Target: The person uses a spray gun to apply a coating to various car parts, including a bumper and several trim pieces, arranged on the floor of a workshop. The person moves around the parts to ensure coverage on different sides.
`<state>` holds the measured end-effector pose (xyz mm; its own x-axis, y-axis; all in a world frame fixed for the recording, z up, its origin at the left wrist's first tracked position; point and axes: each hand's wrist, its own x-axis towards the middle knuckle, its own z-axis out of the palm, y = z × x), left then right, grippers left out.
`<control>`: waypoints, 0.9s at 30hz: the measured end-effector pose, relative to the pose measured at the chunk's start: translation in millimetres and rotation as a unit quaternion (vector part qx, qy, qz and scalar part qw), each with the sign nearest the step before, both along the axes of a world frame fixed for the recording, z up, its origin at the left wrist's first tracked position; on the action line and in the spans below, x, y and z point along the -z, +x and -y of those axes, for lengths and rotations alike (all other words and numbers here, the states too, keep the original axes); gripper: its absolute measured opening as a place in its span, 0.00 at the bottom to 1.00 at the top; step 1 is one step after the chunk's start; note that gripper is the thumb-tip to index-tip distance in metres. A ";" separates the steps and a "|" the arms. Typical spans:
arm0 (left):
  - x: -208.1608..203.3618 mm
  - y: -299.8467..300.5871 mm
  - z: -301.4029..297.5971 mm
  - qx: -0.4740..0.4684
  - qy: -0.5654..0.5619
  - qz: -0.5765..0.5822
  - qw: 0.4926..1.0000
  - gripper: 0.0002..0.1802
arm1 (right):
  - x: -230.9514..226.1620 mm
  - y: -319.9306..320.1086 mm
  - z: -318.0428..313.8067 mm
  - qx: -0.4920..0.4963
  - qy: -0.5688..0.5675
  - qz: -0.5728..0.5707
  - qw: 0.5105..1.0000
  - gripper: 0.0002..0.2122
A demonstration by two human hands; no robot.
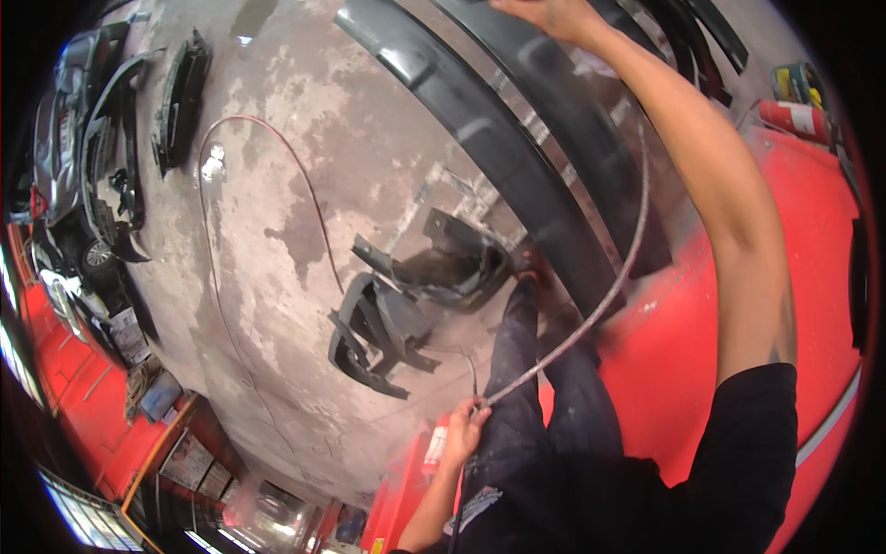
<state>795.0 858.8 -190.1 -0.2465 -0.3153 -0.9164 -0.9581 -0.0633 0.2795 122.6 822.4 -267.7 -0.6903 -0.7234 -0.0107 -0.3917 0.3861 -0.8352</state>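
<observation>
My left hand (468, 429) is closed around a pale, slightly dirty hose (563, 346) in front of my legs. From there the hose arcs up to the right and passes out of sight behind my right forearm. My right arm stretches far forward. At the upper edge, my right hand (551, 17) is beside a long dark car trim panel (554, 92); most of its fingers are cut off, and whether it holds anything is hidden. A second long dark panel (471, 129) lies parallel, to the left.
Black plastic car parts (374, 337) and a curved dark piece (452, 268) lie on the stained concrete by my feet. A thin reddish hose (309, 175) loops over the floor. More bumper parts (180, 102) lie far left. A red fire extinguisher (792, 120) is at the right.
</observation>
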 end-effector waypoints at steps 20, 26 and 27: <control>-8.0 213.7 -72.9 0.038 -0.012 -0.159 0.986 0.17 | -44.2 428.1 -518.9 0.127 0.355 0.185 0.908 0.19; -28.6 311.4 -37.5 0.046 -0.068 -0.139 0.987 0.11 | -53.1 553.3 -487.4 0.354 0.273 0.175 0.877 0.19; -37.4 322.7 -28.7 0.038 -0.054 -0.098 0.993 0.10 | -58.7 567.2 -475.7 0.373 0.270 0.190 0.867 0.19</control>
